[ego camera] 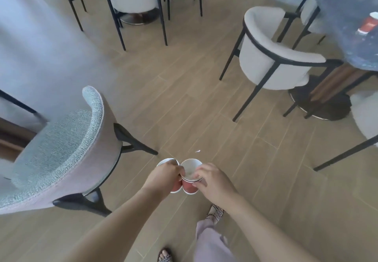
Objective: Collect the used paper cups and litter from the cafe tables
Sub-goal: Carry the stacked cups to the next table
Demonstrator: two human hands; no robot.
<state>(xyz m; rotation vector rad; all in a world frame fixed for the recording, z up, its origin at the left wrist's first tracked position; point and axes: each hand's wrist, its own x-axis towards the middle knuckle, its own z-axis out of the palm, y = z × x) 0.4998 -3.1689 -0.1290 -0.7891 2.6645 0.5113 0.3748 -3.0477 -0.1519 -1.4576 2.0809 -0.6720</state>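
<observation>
Two hands hold cups over the floor (184,77) | left hand (161,176) grips left cup (176,187) | right hand (214,182) pinches rim of right cup (190,188), white inside, touching the left cup | third cup (368,24) on counter (339,12), in from its left edge, print unreadable | white scrap (197,151) on floor

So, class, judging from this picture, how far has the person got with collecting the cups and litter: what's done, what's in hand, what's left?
Done: two cups are gathered. In hand: the left hand grips the left cup, the right hand pinches the rim of the right cup, side by side. Left: a red cup sits on the dark table at far right; a white scrap lies on the floor.
</observation>
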